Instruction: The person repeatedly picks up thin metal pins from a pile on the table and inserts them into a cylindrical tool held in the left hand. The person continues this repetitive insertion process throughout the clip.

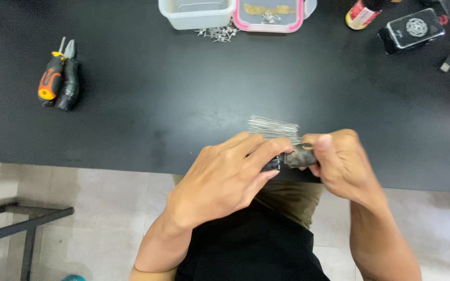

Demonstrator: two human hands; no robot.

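My left hand (225, 174) and my right hand (342, 161) meet at the near edge of a black table (183, 99). Between them they grip a dark, stubby bundle (299, 155) with a fan of thin silvery wires (273, 127) sticking out of it toward the table's middle. My left fingers pinch the bundle from the left, and my right thumb and fingers close on it from the right. Most of the dark part is hidden under my fingers.
Pliers with orange and black handles (58, 75) lie at the left. At the back edge stand a white tub (196, 13) and a pink-rimmed box (269, 15), with small metal bits (219, 34) scattered before them. A red bottle (363, 13) and a black device (411, 28) sit at the back right.
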